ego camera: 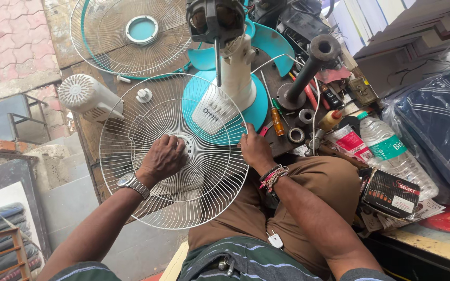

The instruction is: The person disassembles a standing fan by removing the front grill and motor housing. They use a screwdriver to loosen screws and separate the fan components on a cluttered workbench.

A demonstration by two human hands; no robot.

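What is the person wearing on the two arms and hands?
Both forearms are bare, with no gloves. The left hand has a silver metal wristwatch on its wrist. The right hand has a bundle of thread bracelets, dark, red and pale, on its wrist. Grey sleeve edges show at the upper arms.

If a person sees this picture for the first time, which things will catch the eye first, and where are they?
The round white wire fan guard in the middle stands out first: the left hand presses on its hub and the right hand grips its right rim. Just behind it stands a teal and white fan body with its motor bared. A second guard with a teal ring lies at the upper left of the cluttered workbench.
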